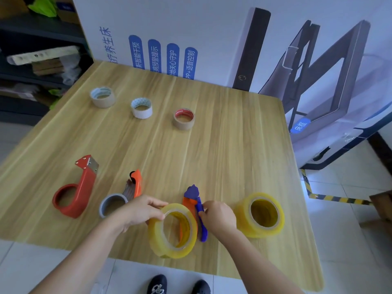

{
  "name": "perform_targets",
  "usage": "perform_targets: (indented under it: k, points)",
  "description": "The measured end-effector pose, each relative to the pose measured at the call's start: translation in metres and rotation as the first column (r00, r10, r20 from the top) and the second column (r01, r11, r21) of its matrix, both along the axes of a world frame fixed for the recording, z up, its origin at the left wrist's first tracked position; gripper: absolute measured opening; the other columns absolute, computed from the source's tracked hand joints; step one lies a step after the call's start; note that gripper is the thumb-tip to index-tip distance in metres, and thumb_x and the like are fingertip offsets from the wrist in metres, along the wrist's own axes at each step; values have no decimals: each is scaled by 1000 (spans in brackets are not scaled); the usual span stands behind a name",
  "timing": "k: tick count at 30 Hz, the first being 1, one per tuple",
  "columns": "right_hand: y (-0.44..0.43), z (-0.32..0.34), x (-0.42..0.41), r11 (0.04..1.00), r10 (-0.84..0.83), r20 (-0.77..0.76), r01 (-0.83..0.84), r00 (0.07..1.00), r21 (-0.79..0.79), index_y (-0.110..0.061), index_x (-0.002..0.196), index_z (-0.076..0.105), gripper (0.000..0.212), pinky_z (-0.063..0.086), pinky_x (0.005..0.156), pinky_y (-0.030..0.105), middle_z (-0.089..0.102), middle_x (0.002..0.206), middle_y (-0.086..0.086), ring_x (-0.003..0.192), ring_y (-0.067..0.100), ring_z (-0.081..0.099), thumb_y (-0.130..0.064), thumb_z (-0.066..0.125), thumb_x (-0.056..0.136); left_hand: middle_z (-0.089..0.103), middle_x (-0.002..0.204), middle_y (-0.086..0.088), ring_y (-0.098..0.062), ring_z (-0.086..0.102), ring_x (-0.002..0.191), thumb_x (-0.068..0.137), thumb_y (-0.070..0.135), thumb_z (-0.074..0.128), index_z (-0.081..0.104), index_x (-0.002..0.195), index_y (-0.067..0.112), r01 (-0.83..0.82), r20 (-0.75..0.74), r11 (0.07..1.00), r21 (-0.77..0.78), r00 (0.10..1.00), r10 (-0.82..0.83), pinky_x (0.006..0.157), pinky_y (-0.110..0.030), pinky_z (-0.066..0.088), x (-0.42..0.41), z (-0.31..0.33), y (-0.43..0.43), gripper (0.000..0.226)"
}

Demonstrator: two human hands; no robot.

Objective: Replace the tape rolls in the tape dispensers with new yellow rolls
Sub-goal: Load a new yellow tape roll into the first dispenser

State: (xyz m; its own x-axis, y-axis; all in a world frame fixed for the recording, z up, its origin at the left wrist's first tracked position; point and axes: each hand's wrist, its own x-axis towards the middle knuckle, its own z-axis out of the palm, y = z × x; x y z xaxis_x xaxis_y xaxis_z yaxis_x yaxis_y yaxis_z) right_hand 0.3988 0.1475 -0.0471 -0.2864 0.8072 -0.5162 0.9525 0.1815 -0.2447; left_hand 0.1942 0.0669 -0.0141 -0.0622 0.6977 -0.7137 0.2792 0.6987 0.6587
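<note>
The left hand [140, 211] pinches the top rim of a yellow roll [156, 234], held on edge near the front of the tabletop [212, 145]. Beside it, the right hand [219, 215] grips the purple dispenser [201, 227]. It seems best to hold the dispenser steady and push the roll's core squarely onto it.

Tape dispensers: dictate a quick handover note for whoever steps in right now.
Hands: the left hand grips a yellow roll, held up against the purple dispenser; the right hand pinches that dispenser.
Things: the spare yellow roll lies right of them. The red dispenser and orange dispenser lie to the left, both apparently empty. Three old rolls sit along the far side of the table.
Done: old rolls seem out.
Left: seat this roll, load the others; only two yellow rolls in view.
</note>
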Motion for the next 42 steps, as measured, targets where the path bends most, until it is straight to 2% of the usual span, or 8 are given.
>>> perform_targets:
  k: [5,15,23,29,32,35,39,42]
  points:
    - [4,1,0,991,98,28,-100,995,85,-16,101,68,28,33,48,26,59,79,2,70,23,53,-11,43,92,71,101,10,-7,62,95,81,9,67,69,114,27,25,-33,1000,-15,999,-25,87,-21,47,-6,0,8,37]
    - [10,-6,12,998,-42,-135,49,990,47,-22,98,72,27,51,62,33,71,89,4,86,27,66,-29,46,98,65,120,3,-11,55,117,84,8,69,62,123,30,-70,173,997,37,983,63,107,-32,39,23,-37,11,45]
    - [-4,-11,3,999,51,-82,-49,995,20,-21,112,57,45,46,59,29,63,91,-2,80,21,61,-57,56,86,49,123,8,-14,48,118,92,29,60,54,130,37,75,-295,993,96,955,-44,100,-31,40,30,-74,5,40]
    - [-20,-19,-9,999,-8,-62,11,998,45,-18,104,45,21,41,60,30,63,104,4,76,25,54,-25,55,88,47,130,6,-15,45,125,93,36,56,52,133,34,76,-304,988,131,952,-33,96,-25,34,35,-79,-2,40]
    - [-20,-19,-7,997,-31,-134,40,990,63,-17,104,49,19,41,58,29,64,90,2,71,25,53,-22,51,86,51,126,9,-13,46,126,92,47,50,57,130,25,-225,-37,953,205,971,237,100,-27,34,36,-68,-4,44]
    - [-16,-4,-7,984,-174,-345,176,922,-27,-22,97,53,21,44,58,29,64,80,-5,73,20,61,-36,61,84,64,124,-4,-18,58,113,98,37,42,68,112,25,-668,344,726,166,729,592,92,-35,44,32,-52,-4,32]
    - [-4,32,-14,940,-338,-640,224,690,-256,-24,94,61,16,57,76,42,68,82,-2,77,19,65,-23,70,81,73,108,-5,-18,70,99,80,34,68,76,101,25,-671,678,740,53,568,466,77,-30,56,25,-23,-9,24]
    - [-2,63,-17,923,-369,-766,111,526,-368,-31,99,63,27,58,87,45,75,99,6,94,24,71,-8,68,86,74,105,-6,-18,70,98,71,31,80,73,108,18,-524,705,825,211,666,243,77,-27,56,25,1,-5,40]
